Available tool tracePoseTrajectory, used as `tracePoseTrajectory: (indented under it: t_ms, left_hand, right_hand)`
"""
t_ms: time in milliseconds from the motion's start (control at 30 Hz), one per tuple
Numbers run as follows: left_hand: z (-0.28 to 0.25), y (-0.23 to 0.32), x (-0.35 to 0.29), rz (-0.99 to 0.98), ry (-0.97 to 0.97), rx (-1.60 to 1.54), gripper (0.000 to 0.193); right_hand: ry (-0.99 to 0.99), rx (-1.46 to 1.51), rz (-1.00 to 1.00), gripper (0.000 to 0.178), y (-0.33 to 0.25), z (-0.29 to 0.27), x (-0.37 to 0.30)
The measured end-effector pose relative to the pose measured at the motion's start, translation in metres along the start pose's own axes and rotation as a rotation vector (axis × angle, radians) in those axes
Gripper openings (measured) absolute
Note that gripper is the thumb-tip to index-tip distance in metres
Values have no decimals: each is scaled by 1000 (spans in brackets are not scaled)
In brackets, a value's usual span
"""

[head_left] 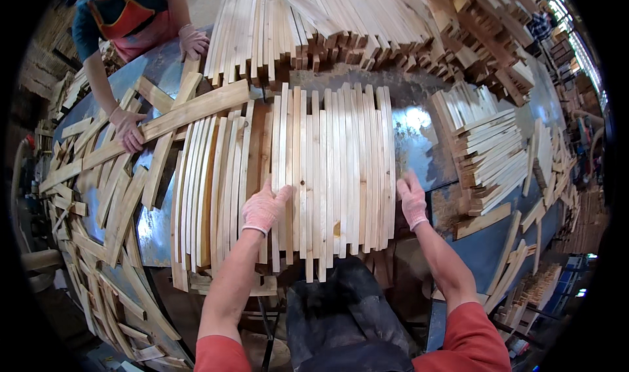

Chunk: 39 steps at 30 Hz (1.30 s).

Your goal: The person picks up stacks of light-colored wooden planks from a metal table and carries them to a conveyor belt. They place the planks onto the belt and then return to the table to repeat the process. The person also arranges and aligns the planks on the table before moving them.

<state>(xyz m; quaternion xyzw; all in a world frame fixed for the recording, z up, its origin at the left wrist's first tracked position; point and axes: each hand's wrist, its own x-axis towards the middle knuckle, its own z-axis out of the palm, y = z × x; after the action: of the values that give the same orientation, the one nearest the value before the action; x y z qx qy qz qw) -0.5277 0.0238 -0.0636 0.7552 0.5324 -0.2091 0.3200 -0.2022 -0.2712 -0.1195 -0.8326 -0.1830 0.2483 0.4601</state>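
Observation:
A row of pale wooden strips (345, 169) lies side by side in front of me, their near ends uneven and reaching over the table edge. My left hand (265, 208), in a light pink glove, rests at the left side of this row, index finger and thumb stretched apart. Beyond the right side of the row is my right hand (412, 200), gloved alike, its fingers extended and slightly blurred near the outermost strip. Neither hand is closed around a strip. To the left of my left hand, a second group of strips (203, 195) stands on edge.
A co-worker (134, 25) at the far left handles a long board (157, 126) over scattered offcuts (121, 202). Stacked strips (252, 31) lie across the back. At the right are another strip pile (491, 156) and loose pieces (514, 260) on the metal table (419, 143).

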Motion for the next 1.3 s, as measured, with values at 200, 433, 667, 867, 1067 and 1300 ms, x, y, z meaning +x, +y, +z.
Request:
tracePoseTrajectory:
  t_ms: [200,433,667,867,1067,1300]
  left_hand:
    - [6,19,28,-21,18,30,110]
    - [81,34,-14,45,72,-492,116]
    - [167,25,-83,184,-94,-1057,111]
    - [168,34,-120,151,-163,-1259,115]
    - [148,29,-157,118,-178,-1355,122]
    - [110,-10,-269,254,76,-1430,117]
  right_hand:
    - [48,225,-187,67,37,55,15]
    - [-169,730,202,60,1,-20,-33]
    - [-252,886,634,53,99,-83,-82]
    - [-492,656,634,63,120,-105,-63]
    - [-456,704,615,27,106,-108,-77]
    - [-618,608,345,28,21,-100,-122]
